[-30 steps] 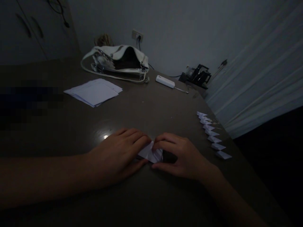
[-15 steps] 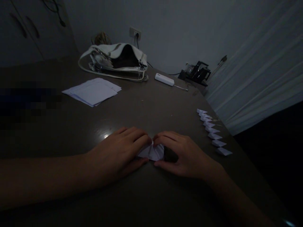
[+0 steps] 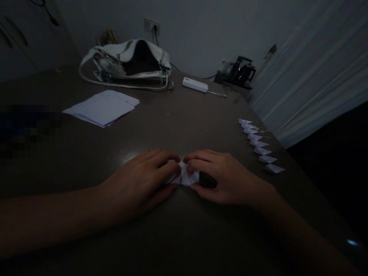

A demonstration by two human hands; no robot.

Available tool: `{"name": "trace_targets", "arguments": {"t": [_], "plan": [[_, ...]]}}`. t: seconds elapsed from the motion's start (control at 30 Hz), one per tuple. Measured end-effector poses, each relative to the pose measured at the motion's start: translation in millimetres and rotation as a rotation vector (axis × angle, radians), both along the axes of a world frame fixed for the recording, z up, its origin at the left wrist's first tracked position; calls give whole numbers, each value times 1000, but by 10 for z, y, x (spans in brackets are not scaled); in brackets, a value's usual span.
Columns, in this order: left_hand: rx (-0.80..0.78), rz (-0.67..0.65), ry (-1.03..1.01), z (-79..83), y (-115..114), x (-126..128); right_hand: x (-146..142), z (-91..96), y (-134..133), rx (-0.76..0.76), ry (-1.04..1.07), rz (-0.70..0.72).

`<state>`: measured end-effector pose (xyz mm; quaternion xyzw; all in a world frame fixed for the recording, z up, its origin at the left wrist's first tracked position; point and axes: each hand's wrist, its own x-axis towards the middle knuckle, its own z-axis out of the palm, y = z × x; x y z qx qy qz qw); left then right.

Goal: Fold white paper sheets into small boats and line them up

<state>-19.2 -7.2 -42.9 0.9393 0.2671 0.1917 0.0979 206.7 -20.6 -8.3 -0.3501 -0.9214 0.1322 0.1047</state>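
A small piece of folded white paper (image 3: 185, 177) lies on the dark table between my two hands. My left hand (image 3: 149, 174) has its fingers closed on the paper's left part, thumb at the near edge and fingertips on top. From the other side my right hand (image 3: 221, 174) grips the right part, with two fingers bent over the top and the thumb at the near edge. My fingers hide both ends of the paper, and the light is dim. To the right, several small folded white paper pieces (image 3: 262, 151) stand in a row along the table's edge.
A stack of white paper sheets (image 3: 102, 108) lies at the left. Behind it is an open white handbag (image 3: 132, 63). A white power bank (image 3: 195, 84) with a short cable lies at the back. Black appliances (image 3: 241, 72) stand beyond, near the white curtain (image 3: 310, 69).
My fingers have shifted on the folded paper, pressing its top edge further over. The whole view has tilted and moved slightly, so the table's contents appear higher and mostly further left.
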Motion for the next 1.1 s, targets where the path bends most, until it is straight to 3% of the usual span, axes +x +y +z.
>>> {"name": "trace_targets", "arguments": {"t": [1.1], "plan": [[8,-25,10,16,-5,5,8,4,-5,-6,-26,-3]]}}
